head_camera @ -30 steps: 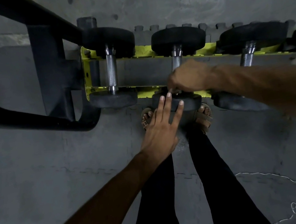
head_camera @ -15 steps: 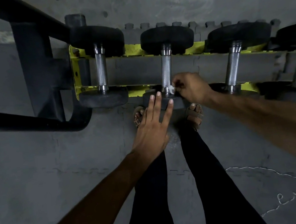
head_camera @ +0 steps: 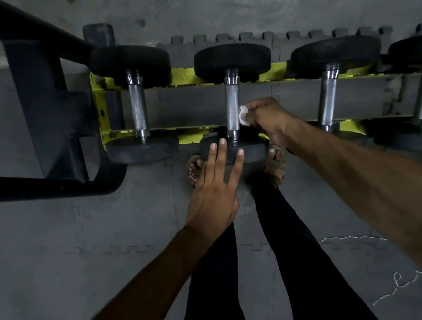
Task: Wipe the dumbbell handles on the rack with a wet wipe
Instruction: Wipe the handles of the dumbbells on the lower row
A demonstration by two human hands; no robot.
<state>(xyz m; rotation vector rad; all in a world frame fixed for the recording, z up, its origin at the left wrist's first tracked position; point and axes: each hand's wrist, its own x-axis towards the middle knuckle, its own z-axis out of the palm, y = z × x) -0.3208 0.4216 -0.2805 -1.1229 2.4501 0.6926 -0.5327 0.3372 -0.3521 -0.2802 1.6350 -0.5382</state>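
Your right hand (head_camera: 266,115) pinches wet wipe (head_camera: 243,116) against right side of second dumbbell handle (head_camera: 232,109), near rack (head_camera: 182,77) front rail. Your left hand (head_camera: 213,190), fingers straight, rests on front head (head_camera: 254,152). Third handle (head_camera: 328,97) well apart, open gap between.

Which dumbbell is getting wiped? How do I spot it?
Find the yellow rack of dumbbells. Count from its left end to the second dumbbell. Only this one has the right hand holding a white wipe at its handle and the left hand touching its near weight.
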